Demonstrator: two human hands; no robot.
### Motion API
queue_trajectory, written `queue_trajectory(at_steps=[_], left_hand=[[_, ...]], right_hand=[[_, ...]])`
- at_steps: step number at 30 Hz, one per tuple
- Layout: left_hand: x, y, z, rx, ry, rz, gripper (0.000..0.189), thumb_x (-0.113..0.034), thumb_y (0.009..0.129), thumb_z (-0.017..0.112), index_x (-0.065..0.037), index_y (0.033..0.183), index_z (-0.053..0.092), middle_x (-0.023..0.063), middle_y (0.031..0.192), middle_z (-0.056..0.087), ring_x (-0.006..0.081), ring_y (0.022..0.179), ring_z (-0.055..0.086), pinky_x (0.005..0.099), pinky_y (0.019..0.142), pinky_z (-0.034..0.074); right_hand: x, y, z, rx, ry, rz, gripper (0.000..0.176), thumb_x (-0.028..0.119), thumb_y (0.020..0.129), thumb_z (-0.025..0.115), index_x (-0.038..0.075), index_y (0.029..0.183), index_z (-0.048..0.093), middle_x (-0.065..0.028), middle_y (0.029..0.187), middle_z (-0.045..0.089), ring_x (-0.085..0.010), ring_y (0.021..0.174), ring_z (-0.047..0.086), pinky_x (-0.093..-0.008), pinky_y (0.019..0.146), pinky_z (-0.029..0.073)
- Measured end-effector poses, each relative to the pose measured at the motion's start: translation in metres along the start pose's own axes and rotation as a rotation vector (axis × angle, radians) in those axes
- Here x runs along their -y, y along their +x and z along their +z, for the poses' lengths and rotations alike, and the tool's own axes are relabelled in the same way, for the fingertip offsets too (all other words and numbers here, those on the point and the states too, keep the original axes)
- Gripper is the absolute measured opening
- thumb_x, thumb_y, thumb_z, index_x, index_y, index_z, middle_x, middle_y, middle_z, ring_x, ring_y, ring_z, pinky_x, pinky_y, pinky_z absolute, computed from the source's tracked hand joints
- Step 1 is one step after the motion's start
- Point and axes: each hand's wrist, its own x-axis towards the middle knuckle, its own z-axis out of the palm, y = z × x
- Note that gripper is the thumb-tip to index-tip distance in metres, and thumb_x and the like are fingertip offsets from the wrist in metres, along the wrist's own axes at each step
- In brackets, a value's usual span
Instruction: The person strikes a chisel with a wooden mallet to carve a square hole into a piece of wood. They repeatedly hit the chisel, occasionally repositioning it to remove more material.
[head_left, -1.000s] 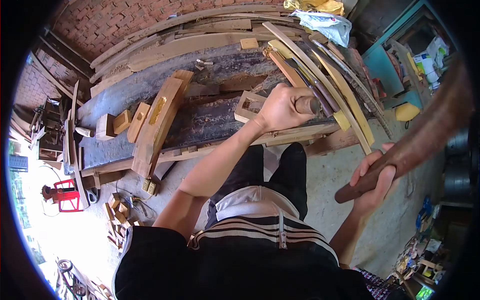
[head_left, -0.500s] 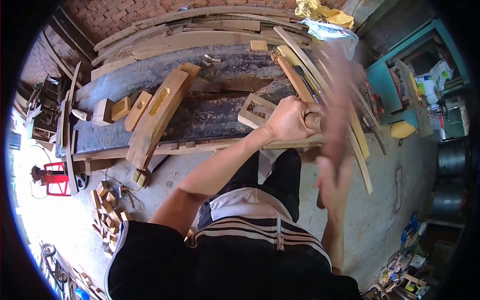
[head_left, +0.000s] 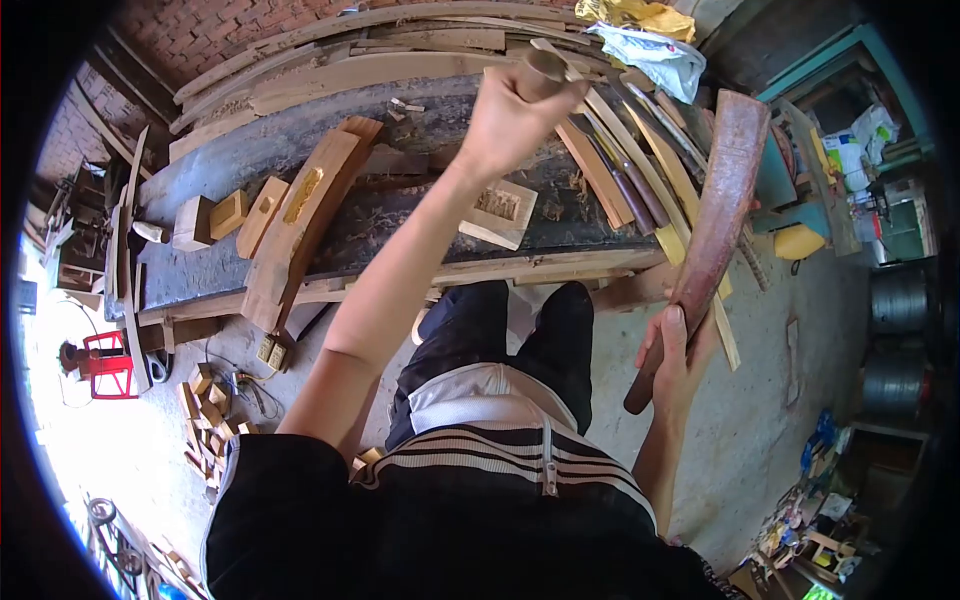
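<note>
Above the workbench, my left hand (head_left: 505, 125) is closed around a chisel (head_left: 541, 72). Only the round butt of its wooden handle shows; the blade is hidden. My right hand (head_left: 673, 360) grips the narrow end of a long, reddish-brown wooden mallet (head_left: 728, 185), its broad head pointing up and away at the right. Below my left hand, near the bench's front edge, lies a small wooden block (head_left: 500, 213) with a rough rectangular hollow. The two hands are well apart, and the mallet does not touch the chisel.
The dark workbench (head_left: 400, 225) carries a long mortised beam (head_left: 305, 215) and smaller blocks (head_left: 228, 214) on the left. Chisels with dark handles (head_left: 640, 195) and wood strips lie on the right. Offcuts (head_left: 207, 420) and a red stand (head_left: 110, 367) are on the floor at left.
My left hand has risen up and left with the chisel, away from the mallet. The mallet was blurred in a swing beside the handle and is now held farther right. The hollowed block is more exposed.
</note>
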Motion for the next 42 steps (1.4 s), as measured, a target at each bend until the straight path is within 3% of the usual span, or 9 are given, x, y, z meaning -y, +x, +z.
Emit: queue_trajectory(at_steps=[6,9,12,13,14,17,20,22,42], left_hand=[[0.018,-0.006,0.001,0.021,-0.02,-0.023,0.025,-0.023,0.088,0.074,-0.002,0.075,0.066,-0.0057,0.063,0.057,0.003,0.06,0.042,0.026,0.055,0.038],[0.023,-0.014,0.015,0.011,0.034,0.074,0.019,-0.018,0.084,0.074,0.001,0.085,0.07,0.0026,0.07,0.067,0.0065,0.065,0.055,0.0281,0.061,0.049],[0.035,-0.018,0.027,0.091,0.05,0.159,0.016,-0.015,0.081,0.072,0.0,0.087,0.07,0.0056,0.072,0.069,0.0071,0.067,0.058,0.0296,0.064,0.052],[0.033,-0.022,0.031,0.103,0.069,0.127,0.017,-0.014,0.078,0.07,0.001,0.087,0.068,0.011,0.07,0.068,0.0064,0.066,0.057,0.0309,0.064,0.053],[0.037,-0.023,0.032,0.141,0.146,0.131,0.02,-0.014,0.076,0.071,0.002,0.086,0.066,0.017,0.07,0.066,0.0157,0.063,0.065,0.0337,0.066,0.054],[0.039,-0.027,0.043,0.184,0.191,0.249,0.021,-0.016,0.072,0.072,-0.002,0.087,0.068,0.0211,0.075,0.066,0.0408,0.074,0.067,0.0405,0.068,0.056],[0.038,-0.035,0.051,0.243,0.256,0.205,0.023,-0.02,0.071,0.073,-0.005,0.089,0.071,0.0208,0.078,0.068,0.0391,0.076,0.069,0.0425,0.071,0.057],[0.039,-0.039,0.055,0.199,0.276,0.283,0.014,-0.012,0.074,0.073,-0.002,0.082,0.067,0.0192,0.07,0.065,0.0375,0.068,0.068,0.0385,0.062,0.055],[0.034,-0.041,0.056,0.279,0.335,0.258,0.03,-0.016,0.072,0.077,-0.002,0.098,0.073,0.021,0.08,0.071,0.0385,0.078,0.071,0.0413,0.071,0.058]], right_hand=[[-0.004,-0.002,0.002,0.02,-0.001,0.065,0.042,0.037,0.1,0.058,-0.001,0.118,0.054,-0.0037,0.065,0.049,-0.0107,0.046,0.046,-0.0256,0.042,0.039],[-0.007,-0.003,0.003,0.024,0.0,0.079,0.042,0.037,0.1,0.058,-0.001,0.117,0.054,-0.0035,0.065,0.049,-0.0106,0.046,0.046,-0.0258,0.042,0.039],[-0.012,-0.003,0.002,0.043,0.006,0.083,0.041,0.036,0.1,0.058,-0.001,0.117,0.054,-0.0034,0.065,0.049,-0.0106,0.046,0.046,-0.0258,0.042,0.039],[-0.014,-0.003,0.001,0.045,0.01,0.089,0.04,0.036,0.1,0.057,0.0,0.117,0.054,-0.0033,0.066,0.049,-0.0105,0.046,0.047,-0.0259,0.041,0.039],[-0.015,-0.003,0.001,0.047,0.014,0.094,0.04,0.036,0.1,0.057,0.0,0.118,0.054,-0.0032,0.066,0.049,-0.0105,0.047,0.047,-0.026,0.041,0.039],[-0.018,-0.002,0.001,0.05,0.015,0.09,0.04,0.036,0.101,0.057,0.001,0.118,0.054,-0.0027,0.067,0.049,-0.0101,0.048,0.047,-0.026,0.041,0.039],[-0.018,0.0,0.004,0.037,0.015,0.086,0.041,0.038,0.1,0.057,0.001,0.118,0.054,-0.0024,0.067,0.05,-0.0097,0.049,0.047,-0.0258,0.041,0.04],[-0.016,0.001,0.007,0.038,0.002,0.088,0.042,0.038,0.1,0.057,0.001,0.118,0.054,-0.0025,0.068,0.05,-0.0096,0.049,0.047,-0.0257,0.041,0.04],[-0.013,0.001,0.011,0.066,-0.007,0.104,0.045,0.039,0.1,0.058,-0.001,0.119,0.053,-0.003,0.069,0.049,-0.0101,0.051,0.048,-0.0261,0.042,0.041]])
